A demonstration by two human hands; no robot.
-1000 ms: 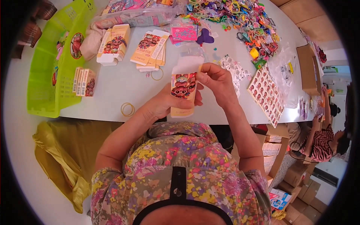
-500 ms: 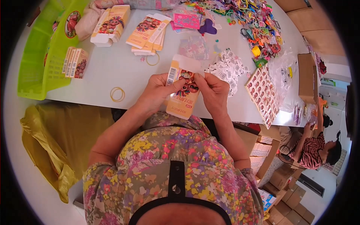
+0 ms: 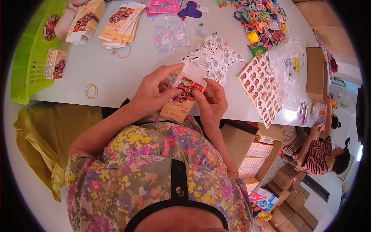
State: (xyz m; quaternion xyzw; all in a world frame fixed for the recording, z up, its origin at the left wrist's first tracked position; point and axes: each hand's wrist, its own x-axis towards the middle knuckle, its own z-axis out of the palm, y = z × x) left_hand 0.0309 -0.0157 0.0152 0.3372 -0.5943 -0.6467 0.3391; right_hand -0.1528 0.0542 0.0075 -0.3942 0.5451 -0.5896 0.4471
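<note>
Between my two hands, over the table's front edge, is a flat yellow-orange carton [image 3: 177, 110] with cartoon faces on its front. My left hand [image 3: 156, 89] grips its left side, thumb across the printed front and fingers by the barcode edge. On the other side my right hand [image 3: 212, 101] has its thumb pressed on the front and its fingers curled at the right edge. A pale flap sticks up at the carton's far end. Just beyond it lies a heap of small white barcode labels [image 3: 216, 56]. A sheet of round face stickers [image 3: 261, 83] rests to the right.
Stacked flat cartons [image 3: 119, 23], folded cartons [image 3: 85, 21] and a green basket [image 3: 29, 69] stand left. Rubber bands [image 3: 92, 91] lie near the front edge. Colourful trinkets [image 3: 266, 23] pile up far right. An open cardboard box [image 3: 257, 154] holds packed cartons beside me; another person [image 3: 320, 154] sits beyond.
My right hand's fingers have spread from a pinch near the carton's top to its right edge, thumb on the front. The carton tilts a little more. The whole view has shifted.
</note>
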